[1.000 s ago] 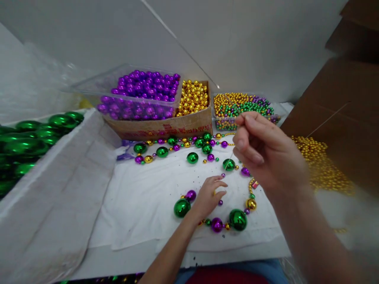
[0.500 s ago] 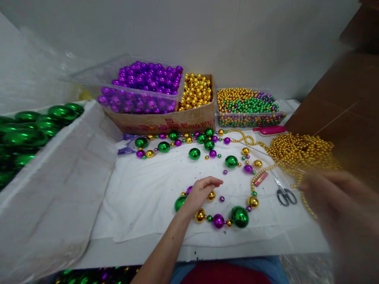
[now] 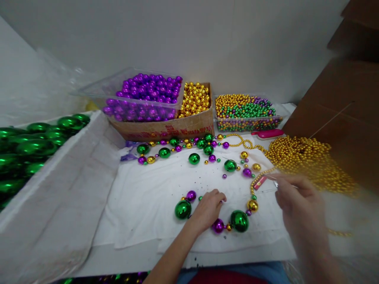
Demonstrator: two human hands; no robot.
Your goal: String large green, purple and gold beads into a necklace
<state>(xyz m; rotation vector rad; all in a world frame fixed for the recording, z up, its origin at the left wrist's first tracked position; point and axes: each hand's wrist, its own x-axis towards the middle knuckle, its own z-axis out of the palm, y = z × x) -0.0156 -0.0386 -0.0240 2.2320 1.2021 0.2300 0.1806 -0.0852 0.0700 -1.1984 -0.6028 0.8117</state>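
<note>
- Right hand (image 3: 299,205) has swung in from the far right to just beside the red tag (image 3: 260,182), head view; left hand's (image 3: 209,209) fingers have curled down.
- Right pinches what looks like pale thread (image 3: 270,177), blurred; fingertip grip suits something that thin.
- Left fingers bent at a small purple bead (image 3: 222,201); grip hidden, can't tell.
- Bead strand (image 3: 239,221) curves on white cloth (image 3: 142,205), probably to limit rolling.

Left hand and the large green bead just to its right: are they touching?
Apart. The head view shows a gap of white cloth between the left hand and that large green bead.
</note>
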